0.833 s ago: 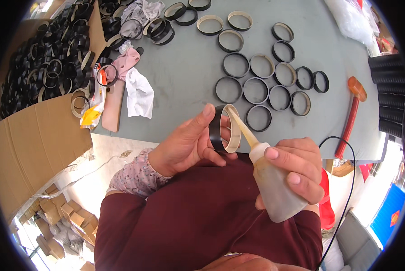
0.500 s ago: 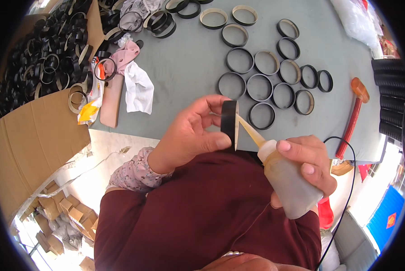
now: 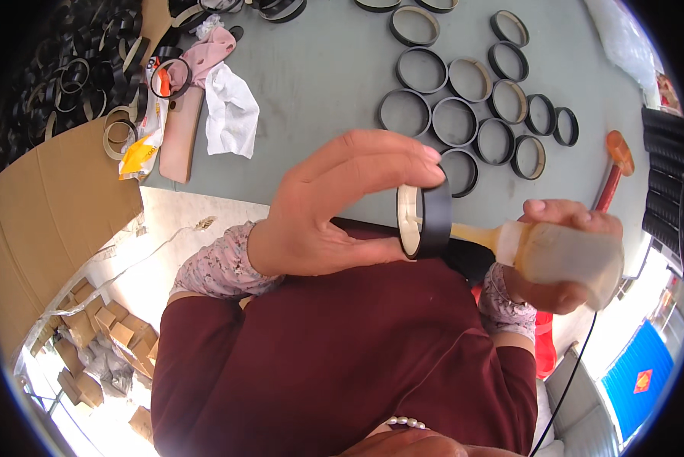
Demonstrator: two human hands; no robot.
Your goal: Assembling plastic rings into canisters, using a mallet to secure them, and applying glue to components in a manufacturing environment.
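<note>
1. Since the earlier frame you have turned the black ring (image 3: 424, 221) edge-on and lifted it closer to your eyes, and the nozzle now pokes inside it rather than resting at its rim.
2. Your left hand (image 3: 334, 209) pinches the ring between thumb below and fingertips above, in front of your chest.
3. I judge the ring light and stiff, with a smooth dark outside and a pale inner lining; hold it by the outer edges, clear of the lining.
4. Your right hand (image 3: 559, 255) is wrapped around a soft, cloudy plastic squeeze bottle (image 3: 563, 255) with a tan nozzle.
5. Beyond them, on the grey table (image 3: 319, 76), lie more rings (image 3: 471, 107) in a cluster, a white rag (image 3: 231, 110) and a red-handled mallet (image 3: 612, 171).
</note>
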